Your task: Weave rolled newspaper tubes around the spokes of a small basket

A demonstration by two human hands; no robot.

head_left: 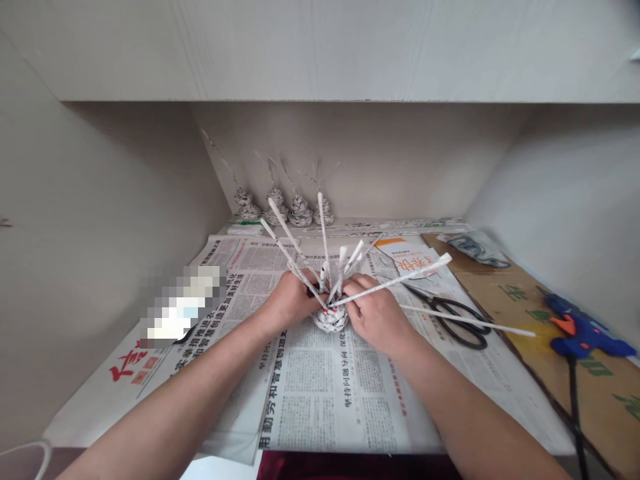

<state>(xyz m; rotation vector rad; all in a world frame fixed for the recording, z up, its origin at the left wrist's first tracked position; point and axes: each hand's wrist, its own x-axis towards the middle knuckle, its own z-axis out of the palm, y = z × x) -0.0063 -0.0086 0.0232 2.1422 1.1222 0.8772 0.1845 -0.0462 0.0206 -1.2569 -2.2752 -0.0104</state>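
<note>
A small round basket woven from rolled newspaper (331, 320) sits on the newspaper sheets in the middle of the table. Several white paper sticks (323, 230) fan up and outward from its rim. My left hand (297, 297) grips the basket's left side, its fingertips partly hidden behind the sticks. On the right side, my right hand (377, 310) has its fingers curled at the rim, around the base of the sticks. One long paper stick (400, 280) passes over the right hand, and another (470, 320) reaches out to the right beyond it.
Black-handled scissors (457, 320) lie right of my right hand. A blue glue gun (585, 330) rests on cardboard (540, 287), near a plastic bag (473, 248). Several woven paper gourds (300, 210) stand along the back wall. Newspaper (320, 400) covers the table beneath an overhead panel (320, 53).
</note>
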